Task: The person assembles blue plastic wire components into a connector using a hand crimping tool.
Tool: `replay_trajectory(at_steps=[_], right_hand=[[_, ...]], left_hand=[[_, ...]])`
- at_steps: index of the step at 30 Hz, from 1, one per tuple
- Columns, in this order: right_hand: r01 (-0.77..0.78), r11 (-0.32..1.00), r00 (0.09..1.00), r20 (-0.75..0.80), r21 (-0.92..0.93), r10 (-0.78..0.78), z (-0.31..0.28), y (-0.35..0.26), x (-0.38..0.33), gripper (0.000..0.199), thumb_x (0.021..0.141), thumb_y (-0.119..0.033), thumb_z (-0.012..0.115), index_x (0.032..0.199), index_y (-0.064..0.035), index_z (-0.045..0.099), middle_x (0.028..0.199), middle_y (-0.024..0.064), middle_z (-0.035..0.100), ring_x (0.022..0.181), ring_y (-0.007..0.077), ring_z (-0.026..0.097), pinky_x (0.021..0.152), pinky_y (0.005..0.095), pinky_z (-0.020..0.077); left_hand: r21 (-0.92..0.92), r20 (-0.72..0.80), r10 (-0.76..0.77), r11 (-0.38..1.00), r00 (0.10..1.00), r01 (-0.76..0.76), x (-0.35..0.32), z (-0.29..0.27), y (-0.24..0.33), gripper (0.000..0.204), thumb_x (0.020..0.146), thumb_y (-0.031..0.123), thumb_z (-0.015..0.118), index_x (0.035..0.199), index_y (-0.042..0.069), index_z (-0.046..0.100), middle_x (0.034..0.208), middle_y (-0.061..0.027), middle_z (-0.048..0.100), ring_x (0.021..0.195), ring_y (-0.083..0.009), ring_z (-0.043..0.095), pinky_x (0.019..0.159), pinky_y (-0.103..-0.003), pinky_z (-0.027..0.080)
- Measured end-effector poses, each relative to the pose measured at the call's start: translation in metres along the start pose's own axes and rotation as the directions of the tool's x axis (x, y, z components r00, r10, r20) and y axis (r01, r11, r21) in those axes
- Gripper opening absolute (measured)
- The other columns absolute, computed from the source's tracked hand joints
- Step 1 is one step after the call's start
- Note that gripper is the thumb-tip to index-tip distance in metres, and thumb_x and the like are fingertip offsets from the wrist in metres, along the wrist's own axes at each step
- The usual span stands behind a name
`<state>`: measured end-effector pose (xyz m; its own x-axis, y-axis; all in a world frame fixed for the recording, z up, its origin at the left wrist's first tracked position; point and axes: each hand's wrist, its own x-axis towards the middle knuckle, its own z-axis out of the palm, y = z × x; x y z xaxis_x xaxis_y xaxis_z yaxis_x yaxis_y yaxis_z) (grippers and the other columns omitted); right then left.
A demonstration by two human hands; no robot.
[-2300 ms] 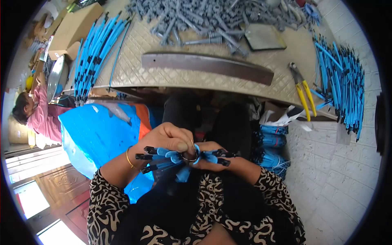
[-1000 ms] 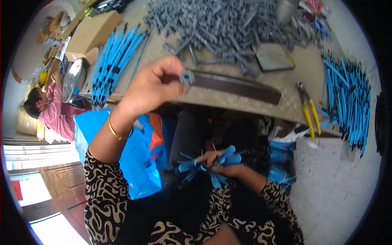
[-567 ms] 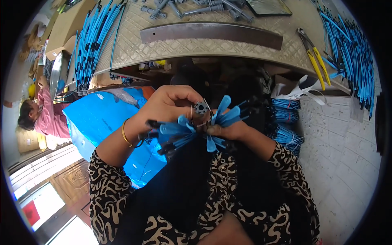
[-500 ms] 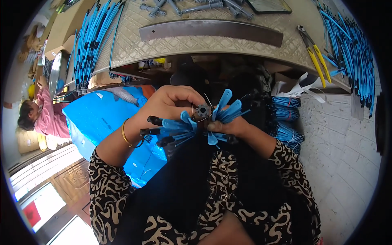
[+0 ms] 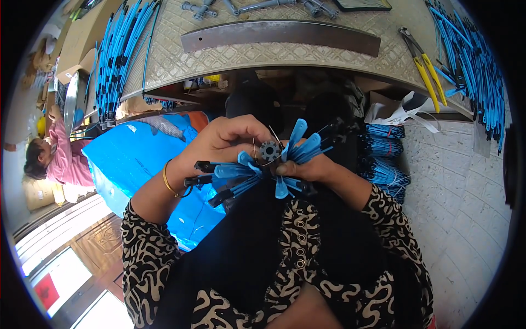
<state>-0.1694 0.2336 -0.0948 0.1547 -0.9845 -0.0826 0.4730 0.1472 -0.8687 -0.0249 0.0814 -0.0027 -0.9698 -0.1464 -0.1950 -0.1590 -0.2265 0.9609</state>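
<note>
Both hands work close together over the lap, below the near edge of the workbench. The left hand (image 5: 222, 143) pinches a small grey toothed plastic hub (image 5: 269, 150) between thumb and fingertips, and a thin bare wire loop (image 5: 257, 159) curves just beside it. The right hand (image 5: 308, 168) is closed around a fanned bundle of blue flat plastic ribs with black tips (image 5: 241, 176), which splay out to the left and upward from the fist. The likeliest trouble, as I judge it, is the fan itself: the ribs are held only at their meeting point, so any slackening of the right fist could let some slide out or cross over. The hub is small and gripped by fingertips alone; a twist against the springy wire might flick it free into the dark cloth of the lap or onto the blue plastic sheet (image 5: 139, 164) beside the left forearm. The wire end could also prick a finger. On the patterned workbench top (image 5: 230, 52), the long curved metal strip (image 5: 279, 34) and the yellow-handled pliers (image 5: 424, 66) lie well apart from the hands.
</note>
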Motion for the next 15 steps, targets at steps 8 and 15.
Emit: replay_trajectory(at_steps=[8,15], right_hand=[[0.145,0.971,0.989,0.057,-0.192,-0.137,-0.002,0.011,0.001,0.024,0.075,-0.022,0.073,0.084,-0.0064,0.057,0.077,-0.0008,0.053,0.070,0.0102,0.052,0.063,0.0264,0.0441],[0.152,0.962,0.988,0.033,-0.227,-0.149,0.003,0.003,-0.001,0.025,0.075,-0.022,0.072,0.078,-0.0049,0.055,0.074,0.0003,0.050,0.067,0.0107,0.050,0.059,0.0267,0.0427]], left_hand=[[0.267,0.180,0.087,0.954,0.980,-0.134,0.002,-0.005,0.015,0.020,0.081,0.010,0.062,0.097,-0.002,0.059,0.094,-0.0102,0.062,0.088,-0.0213,0.061,0.081,-0.030,0.046],[0.337,0.236,0.086,0.927,0.968,-0.165,0.007,-0.003,0.033,0.031,0.072,0.018,0.072,0.095,0.002,0.059,0.090,-0.0093,0.062,0.079,-0.0230,0.062,0.072,-0.030,0.048]])
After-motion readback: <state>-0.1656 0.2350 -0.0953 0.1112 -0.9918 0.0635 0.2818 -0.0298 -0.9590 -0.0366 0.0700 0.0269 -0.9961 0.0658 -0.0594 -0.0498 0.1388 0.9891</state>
